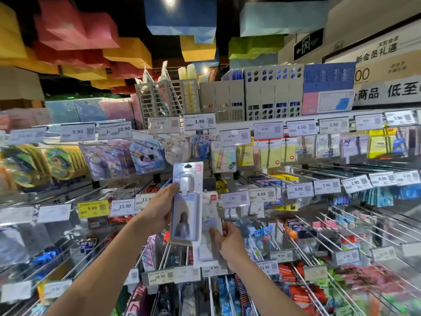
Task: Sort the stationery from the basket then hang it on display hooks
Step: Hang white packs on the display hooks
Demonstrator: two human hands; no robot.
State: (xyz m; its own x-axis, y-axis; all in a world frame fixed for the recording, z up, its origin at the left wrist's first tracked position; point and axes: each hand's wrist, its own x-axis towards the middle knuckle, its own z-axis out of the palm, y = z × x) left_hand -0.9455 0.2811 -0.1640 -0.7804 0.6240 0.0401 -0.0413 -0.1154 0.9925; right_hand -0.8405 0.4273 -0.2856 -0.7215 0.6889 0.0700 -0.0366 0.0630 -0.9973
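Item: badge-holder pack (pixel 185 208), upright before the display hooks (pixel 319 233), its top hole on no hook. Left hand (pixel 157 210): grip clasped round the pack's left edge. Right hand (pixel 230 242): pinching a matching pack (pixel 208 236), apparently already hung. Step: hanging. Next move, by judgement: align hole with hook tip, slide on.

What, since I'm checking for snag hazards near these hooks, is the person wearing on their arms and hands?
Nothing that shows. The left hand and right hand are bare, with no gloves, and no ring shows on the visible fingers. The left forearm and right forearm are uncovered down to the picture's bottom edge. No sleeve, watch, bracelet or band appears at either wrist.
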